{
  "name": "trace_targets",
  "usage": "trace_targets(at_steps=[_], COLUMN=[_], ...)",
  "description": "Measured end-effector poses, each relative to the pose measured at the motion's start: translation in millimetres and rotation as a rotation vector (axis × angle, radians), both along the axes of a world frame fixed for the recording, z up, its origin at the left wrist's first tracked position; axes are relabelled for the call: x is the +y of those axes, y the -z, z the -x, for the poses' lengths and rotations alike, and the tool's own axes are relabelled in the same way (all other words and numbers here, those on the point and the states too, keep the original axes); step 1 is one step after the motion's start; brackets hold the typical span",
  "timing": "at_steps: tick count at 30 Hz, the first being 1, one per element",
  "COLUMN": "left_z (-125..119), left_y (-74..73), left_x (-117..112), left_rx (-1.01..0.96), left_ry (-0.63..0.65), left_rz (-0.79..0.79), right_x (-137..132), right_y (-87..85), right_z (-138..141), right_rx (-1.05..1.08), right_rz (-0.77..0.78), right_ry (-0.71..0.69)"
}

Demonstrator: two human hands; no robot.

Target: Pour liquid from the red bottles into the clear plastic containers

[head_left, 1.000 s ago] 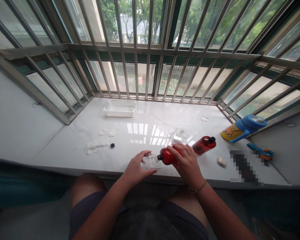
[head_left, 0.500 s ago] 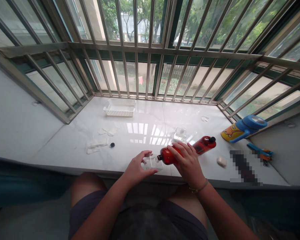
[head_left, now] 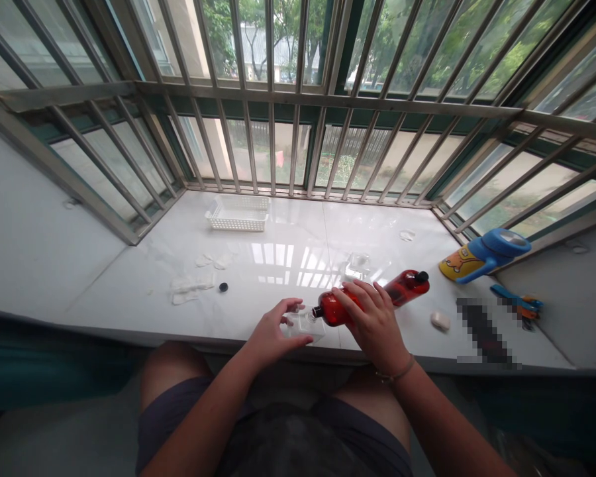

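On the white marble windowsill [head_left: 283, 232], low in the middle of the view, the right hand [head_left: 375, 318] wraps its fingers round a smooth amber plastic bottle [head_left: 338, 311], held nearly on its side, its black neck pointing left at a small square clear bottle [head_left: 305, 326]. The left hand [head_left: 271, 326] cups that clear bottle, fingers loosely curled against it. A second amber bottle [head_left: 408, 287] lies just beyond the right hand. Farther left sit a white perforated plastic basket [head_left: 237, 214], crumpled cotton pads [head_left: 191, 286] and a small black cap [head_left: 223, 287].
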State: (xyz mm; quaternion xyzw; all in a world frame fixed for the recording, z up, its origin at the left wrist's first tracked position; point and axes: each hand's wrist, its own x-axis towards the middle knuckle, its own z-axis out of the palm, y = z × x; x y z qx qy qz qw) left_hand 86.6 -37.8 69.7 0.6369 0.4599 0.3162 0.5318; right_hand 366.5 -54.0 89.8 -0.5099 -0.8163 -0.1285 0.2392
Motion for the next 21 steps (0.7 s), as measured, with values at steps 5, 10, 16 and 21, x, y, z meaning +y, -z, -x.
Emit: trace_targets(at_steps=[5,10,16,21], left_z=[0.9,1.7,1.3,1.8], left_y=[1.4,1.9,-0.5,1.1], left_x=[-0.1,-0.1,-0.4,-0.7], left_rx=[0.009,0.012,0.021,0.014], left_ry=[-0.004,-0.003,-0.005,0.001], left_rz=[-0.005,-0.003,-0.001,0.01], right_x=[0.5,0.3,0.7,1.0], right_y=[1.6,0.8,0.8,1.8], right_z=[-0.4,0.5,0.6,0.6], right_rx=[-0.002,0.001,-0.005,-0.023], right_rz=[0.0,0.007,0.001,-0.009], right_ry=[0.001,0.001,-0.001,0.001])
